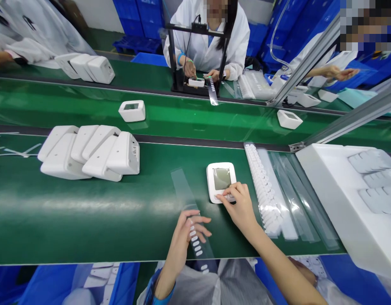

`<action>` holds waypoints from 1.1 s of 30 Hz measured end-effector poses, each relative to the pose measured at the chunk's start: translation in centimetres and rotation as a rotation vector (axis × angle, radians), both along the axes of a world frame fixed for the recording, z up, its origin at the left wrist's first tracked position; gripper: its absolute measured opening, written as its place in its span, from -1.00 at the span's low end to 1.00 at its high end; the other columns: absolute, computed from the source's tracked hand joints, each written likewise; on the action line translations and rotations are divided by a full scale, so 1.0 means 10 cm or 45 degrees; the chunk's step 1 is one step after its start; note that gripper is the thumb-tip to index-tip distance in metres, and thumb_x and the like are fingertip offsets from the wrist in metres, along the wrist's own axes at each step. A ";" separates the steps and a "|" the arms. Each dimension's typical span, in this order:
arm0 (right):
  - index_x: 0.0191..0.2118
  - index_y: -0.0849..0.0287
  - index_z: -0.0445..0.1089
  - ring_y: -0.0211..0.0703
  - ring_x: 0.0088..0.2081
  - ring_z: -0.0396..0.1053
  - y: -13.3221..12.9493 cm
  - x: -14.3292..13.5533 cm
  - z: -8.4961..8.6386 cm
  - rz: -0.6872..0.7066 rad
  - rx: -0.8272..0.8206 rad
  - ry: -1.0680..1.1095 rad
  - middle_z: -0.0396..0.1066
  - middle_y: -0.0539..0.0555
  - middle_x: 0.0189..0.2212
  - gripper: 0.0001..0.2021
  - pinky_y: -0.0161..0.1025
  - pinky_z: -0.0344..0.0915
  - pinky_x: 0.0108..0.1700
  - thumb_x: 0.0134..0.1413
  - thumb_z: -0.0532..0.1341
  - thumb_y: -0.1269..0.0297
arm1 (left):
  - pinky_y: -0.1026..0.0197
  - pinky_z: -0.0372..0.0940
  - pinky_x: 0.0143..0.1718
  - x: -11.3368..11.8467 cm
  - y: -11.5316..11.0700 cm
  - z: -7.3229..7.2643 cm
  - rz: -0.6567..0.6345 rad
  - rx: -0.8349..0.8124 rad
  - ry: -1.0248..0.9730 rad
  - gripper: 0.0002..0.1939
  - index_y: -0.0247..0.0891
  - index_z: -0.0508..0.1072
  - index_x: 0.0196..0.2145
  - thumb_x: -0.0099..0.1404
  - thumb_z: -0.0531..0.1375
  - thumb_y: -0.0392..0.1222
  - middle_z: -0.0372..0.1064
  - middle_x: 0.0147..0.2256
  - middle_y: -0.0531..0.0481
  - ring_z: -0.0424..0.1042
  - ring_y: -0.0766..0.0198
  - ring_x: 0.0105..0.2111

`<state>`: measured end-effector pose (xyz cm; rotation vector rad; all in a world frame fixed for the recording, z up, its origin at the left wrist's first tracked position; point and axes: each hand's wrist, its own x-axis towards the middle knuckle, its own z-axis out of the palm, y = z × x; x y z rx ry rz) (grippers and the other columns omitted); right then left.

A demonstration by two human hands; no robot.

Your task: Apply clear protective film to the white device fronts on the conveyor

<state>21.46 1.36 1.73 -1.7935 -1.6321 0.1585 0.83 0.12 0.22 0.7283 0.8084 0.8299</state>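
Note:
My left hand [189, 231] holds a clear plastic strip [196, 243] between thumb and fingers. White oval stickers run along its lower part, and its bare end points away over the green table. Just right of it, a white device with a grey screen [221, 178] lies face up. My right hand [238, 201] is at the device's lower edge, thumb and index finger bent together against its front. Whatever is between those fingertips is too small or hidden to tell. Right of that hand lies a stack of clear strips with white stickers [265, 192].
Several white devices [90, 152] lean together at left. Beyond runs a green conveyor [195, 120] carrying a white device [132, 111] and another white device [289, 119]. A white foam box [335, 203] stands at right, below a metal post [305, 63]. A co-worker [211, 46] sits opposite.

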 end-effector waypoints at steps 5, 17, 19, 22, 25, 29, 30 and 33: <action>-0.27 0.09 0.41 -0.06 -0.17 0.31 -0.08 -0.19 0.08 0.225 0.164 0.126 0.39 0.07 -0.28 -0.92 -0.07 0.32 -0.10 0.17 0.29 0.42 | 0.08 0.38 0.01 -0.08 0.05 0.01 -0.128 0.025 0.090 -0.55 -0.20 0.37 0.09 0.32 0.24 0.03 0.44 0.10 -0.22 0.50 0.06 0.00; -0.23 0.08 0.46 -0.12 -0.17 0.40 -0.16 -0.63 0.00 0.501 0.237 0.411 0.45 0.08 -0.27 -0.83 -0.14 0.42 -0.14 0.18 0.23 0.52 | 0.13 0.28 0.08 -0.07 0.05 -0.03 -0.170 0.353 0.309 -0.68 -0.21 0.47 0.03 0.43 0.09 -0.05 0.48 -0.01 -0.09 0.44 0.13 -0.02; -0.26 0.10 0.45 -0.15 -0.22 0.41 -0.15 -0.63 0.01 0.448 0.137 0.508 0.42 0.07 -0.27 -0.87 -0.19 0.42 -0.21 0.18 0.24 0.49 | 0.15 0.28 0.07 -0.08 0.04 -0.03 -0.170 0.379 0.336 -0.67 -0.20 0.46 0.05 0.45 0.08 -0.06 0.47 0.01 -0.08 0.43 0.13 0.00; -0.30 0.12 0.43 -0.17 -0.26 0.41 -0.18 -0.67 0.00 0.396 -0.007 0.603 0.37 0.08 -0.24 -0.91 -0.23 0.42 -0.29 0.18 0.24 0.45 | 0.16 0.29 0.05 -0.09 0.01 -0.04 -0.169 0.389 0.384 -0.66 -0.19 0.44 0.07 0.46 0.06 -0.06 0.47 0.03 -0.08 0.44 0.13 0.02; -0.28 0.12 0.40 -0.15 -0.20 0.40 -0.28 -0.74 0.05 0.402 0.000 0.536 0.35 0.09 -0.22 -0.90 -0.20 0.42 -0.21 0.21 0.19 0.47 | 0.15 0.29 0.08 -0.09 0.00 -0.05 -0.106 0.381 0.458 -0.66 -0.20 0.45 0.05 0.44 0.08 -0.03 0.48 0.04 -0.11 0.44 0.12 0.04; -0.22 0.09 0.39 -0.06 -0.05 0.35 -0.45 -0.68 0.23 0.537 0.015 0.318 0.39 0.11 -0.17 -0.89 -0.09 0.37 0.00 0.23 0.18 0.46 | 0.08 0.31 0.11 -0.06 0.01 -0.04 0.021 0.256 0.345 -0.64 -0.22 0.46 0.00 0.40 0.12 0.04 0.49 0.04 -0.16 0.46 0.09 0.06; -0.23 0.08 0.39 -0.05 -0.03 0.35 -0.47 -0.60 0.27 0.523 -0.003 0.283 0.39 0.12 -0.16 -0.90 -0.07 0.36 0.01 0.23 0.19 0.44 | 0.07 0.34 0.10 -0.05 0.01 -0.03 0.029 0.201 0.281 -0.63 -0.22 0.45 0.00 0.39 0.12 0.06 0.49 0.04 -0.17 0.48 0.08 0.05; -0.30 0.08 0.42 0.00 -0.02 0.37 -0.39 -0.21 0.32 0.239 -0.066 0.252 0.37 0.15 -0.11 -0.93 -0.02 0.36 0.02 0.23 0.21 0.32 | 0.02 0.38 0.07 -0.04 0.01 -0.01 0.013 0.101 0.194 -0.60 -0.22 0.45 -0.01 0.36 0.16 0.10 0.50 0.04 -0.20 0.50 0.03 0.04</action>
